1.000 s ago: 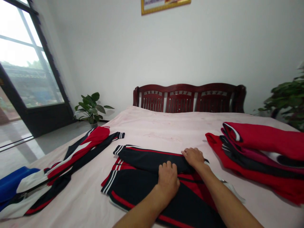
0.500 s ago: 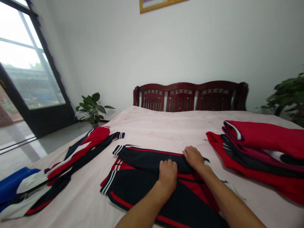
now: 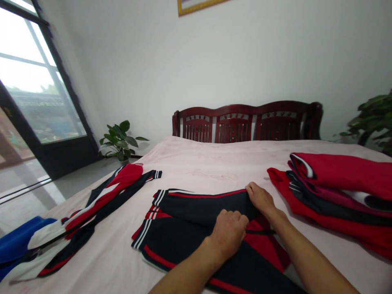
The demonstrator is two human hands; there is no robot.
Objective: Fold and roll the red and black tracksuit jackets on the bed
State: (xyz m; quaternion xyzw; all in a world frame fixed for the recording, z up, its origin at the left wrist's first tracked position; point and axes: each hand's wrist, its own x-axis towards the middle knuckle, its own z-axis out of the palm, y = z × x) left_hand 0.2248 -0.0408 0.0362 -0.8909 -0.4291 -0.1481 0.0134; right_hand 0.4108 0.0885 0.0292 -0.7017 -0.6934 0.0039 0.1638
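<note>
A navy and red track jacket [image 3: 190,241] lies on the bed in front of me, its white-striped cuffs pointing left. Both of its navy sleeves are laid over the red body. My right hand [image 3: 260,199] is closed on the far edge of the upper sleeve [image 3: 202,206], at its right end. Nearer to me, my left hand [image 3: 229,230] has its fingers curled into the navy cloth around the middle of the jacket. The fingertips of the left hand are hidden behind its knuckles. My forearms cover part of the jacket's near side.
On the right rises a stack of folded red and navy clothes [image 3: 339,175]. A red, white and navy jacket [image 3: 104,204] stretches along the left, beside a blue cloth item [image 3: 27,237]. Pale pink bedding [image 3: 208,163] lies underneath. Behind stands a dark wooden headboard [image 3: 235,122].
Both hands have moved right along the jacket. The right end of the upper sleeve is now drawn in under my right hand, and its pale end no longer shows.
</note>
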